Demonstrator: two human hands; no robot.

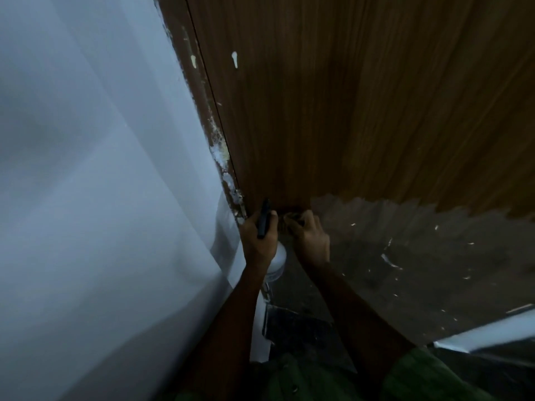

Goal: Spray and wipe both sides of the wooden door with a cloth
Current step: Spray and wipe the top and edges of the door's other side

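— Wood fills my feed: the door (347, 111) rises ahead with dark vertical grain and a few pale paint drips, its bottom edge meeting the floor (419, 270) right at the hands.

— Where's the bottle?

— Left hand (257, 238) has it. Fingers wrapped round the neck of the spray bottle (276, 256), black trigger head poking up past the knuckles, white body hanging below the palm. Nozzle sits low, close by the door's corner.

— And the cloth?

— Right hand (311, 235), fingers curled tight, knuckles toward me. I see a bunched, dull bit of cloth (291, 219) at the fingertips, pressed against the foot of the door. It's dim, so I can't make out much of it.

— Surroundings?

— White wall (101, 169) on the left, a paint-spattered frame (220, 157) between it and the door, grey floor flecked with white, green sleeve (419, 374) at the bottom.
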